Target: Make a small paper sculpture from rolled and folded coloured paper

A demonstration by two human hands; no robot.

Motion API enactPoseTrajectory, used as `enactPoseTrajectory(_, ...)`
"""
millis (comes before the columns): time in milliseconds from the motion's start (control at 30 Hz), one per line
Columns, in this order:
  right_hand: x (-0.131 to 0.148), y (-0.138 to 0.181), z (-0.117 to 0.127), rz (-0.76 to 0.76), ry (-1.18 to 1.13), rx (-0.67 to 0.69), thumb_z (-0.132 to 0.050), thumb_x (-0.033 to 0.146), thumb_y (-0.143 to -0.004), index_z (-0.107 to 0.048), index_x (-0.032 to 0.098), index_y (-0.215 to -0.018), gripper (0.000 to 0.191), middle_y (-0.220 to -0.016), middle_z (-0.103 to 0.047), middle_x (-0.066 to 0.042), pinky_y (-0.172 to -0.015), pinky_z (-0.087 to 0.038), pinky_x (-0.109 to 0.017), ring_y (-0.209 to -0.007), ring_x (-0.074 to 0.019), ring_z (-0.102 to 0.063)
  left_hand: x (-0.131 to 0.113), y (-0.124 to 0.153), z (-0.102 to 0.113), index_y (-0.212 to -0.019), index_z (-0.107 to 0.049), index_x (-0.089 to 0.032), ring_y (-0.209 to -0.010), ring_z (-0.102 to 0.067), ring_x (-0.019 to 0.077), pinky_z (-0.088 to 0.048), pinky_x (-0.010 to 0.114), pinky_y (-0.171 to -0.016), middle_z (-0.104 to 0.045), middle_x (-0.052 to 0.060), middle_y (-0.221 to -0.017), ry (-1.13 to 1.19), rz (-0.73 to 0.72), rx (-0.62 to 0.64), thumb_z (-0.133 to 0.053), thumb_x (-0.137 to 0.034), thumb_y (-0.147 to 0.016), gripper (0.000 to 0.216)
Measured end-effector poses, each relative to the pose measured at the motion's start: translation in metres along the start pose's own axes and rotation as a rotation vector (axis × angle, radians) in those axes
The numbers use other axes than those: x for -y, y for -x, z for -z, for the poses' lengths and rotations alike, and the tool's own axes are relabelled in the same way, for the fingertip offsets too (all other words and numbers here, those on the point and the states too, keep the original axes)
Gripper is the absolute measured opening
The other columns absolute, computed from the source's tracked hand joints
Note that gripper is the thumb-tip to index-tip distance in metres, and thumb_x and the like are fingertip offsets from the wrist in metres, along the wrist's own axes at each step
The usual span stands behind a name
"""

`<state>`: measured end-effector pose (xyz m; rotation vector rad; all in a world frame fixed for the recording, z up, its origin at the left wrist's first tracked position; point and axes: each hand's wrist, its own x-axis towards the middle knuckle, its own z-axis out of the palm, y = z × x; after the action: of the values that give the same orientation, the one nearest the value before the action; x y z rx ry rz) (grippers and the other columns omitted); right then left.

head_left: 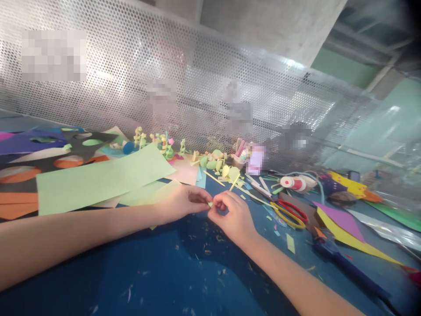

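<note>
Near the middle of the head view, my left hand (pixel 184 199) and my right hand (pixel 232 214) meet fingertip to fingertip. Pinched between them is a small pale green paper piece (pixel 210 204), mostly covered by the fingers. Its exact shape is too small to make out. A thin yellow strip (pixel 234 181) sticks up just behind my right hand; whether that hand touches it I cannot tell. Beside my left wrist lies a large light green paper sheet (pixel 101 177), overlapping other paper. Yellow-green paper discs and petals (pixel 217 163) are spread just beyond my hands.
Right of my hands lie scissors (pixel 289 214) with red and yellow handles, a dark blue glue gun (pixel 348 263) and coloured paper (pixel 342 224). Small paper flowers (pixel 164 142) stand at the back, before a perforated metal screen (pixel 197 74). Scraps dot the blue table (pixel 158 281).
</note>
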<state>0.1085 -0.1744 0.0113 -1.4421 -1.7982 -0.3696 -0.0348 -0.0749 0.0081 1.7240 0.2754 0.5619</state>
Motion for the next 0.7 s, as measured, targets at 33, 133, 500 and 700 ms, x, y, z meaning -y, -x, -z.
enactPoseTrajectory(33, -0.0002, 0.0001, 0.0, 0.004, 0.001, 0.002, -0.051, 0.008, -0.065, -0.051, 0.021, -0.067, 0.013, -0.061, -0.048, 0.003, -0.057, -0.041, -0.024, -0.057, -0.0125, -0.046, 0.0, -0.0003, -0.0002, -0.085, -0.065, -0.017, -0.079, -0.061, 0.014, -0.046, 0.027, -0.077, -0.066, 0.001, -0.083, 0.007, -0.005, 0.011, -0.064, -0.026, -0.072, 0.016)
enactPoseTrajectory(133, -0.0013, 0.0002, -0.0005, -0.029, -0.042, -0.012, -0.051, 0.009, -0.068, -0.05, 0.021, -0.069, 0.012, -0.064, -0.05, 0.002, -0.059, -0.042, -0.023, -0.059, -0.0124, -0.048, 0.0005, -0.0019, 0.0005, -0.088, -0.063, -0.016, -0.081, -0.06, 0.0139, -0.046, 0.027, -0.078, -0.066, 0.002, -0.085, 0.033, -0.019, -0.005, -0.065, -0.025, -0.072, 0.018)
enactPoseTrajectory(500, -0.0037, -0.0002, -0.003, -0.126, -0.143, -0.033, -0.053, 0.015, -0.076, -0.053, 0.02, -0.077, 0.005, -0.072, -0.055, 0.0, -0.065, -0.047, -0.024, -0.066, -0.0125, -0.054, -0.0009, -0.0027, 0.0025, -0.093, -0.061, -0.016, -0.085, -0.061, 0.0157, -0.046, 0.031, -0.083, -0.066, 0.005, -0.089, 0.091, 0.004, -0.074, -0.067, -0.025, -0.07, 0.025)
enactPoseTrajectory(700, -0.0006, -0.0012, -0.0007, -0.044, -0.131, -0.026, -0.051, 0.013, -0.079, -0.054, 0.02, -0.072, 0.01, -0.069, -0.055, 0.0, -0.065, -0.045, -0.024, -0.066, -0.0128, -0.053, 0.0015, -0.0036, 0.0029, -0.093, -0.06, -0.015, -0.084, -0.061, 0.0155, -0.046, 0.031, -0.082, -0.065, 0.004, -0.087, 0.066, 0.0, -0.108, -0.068, -0.026, -0.069, 0.028)
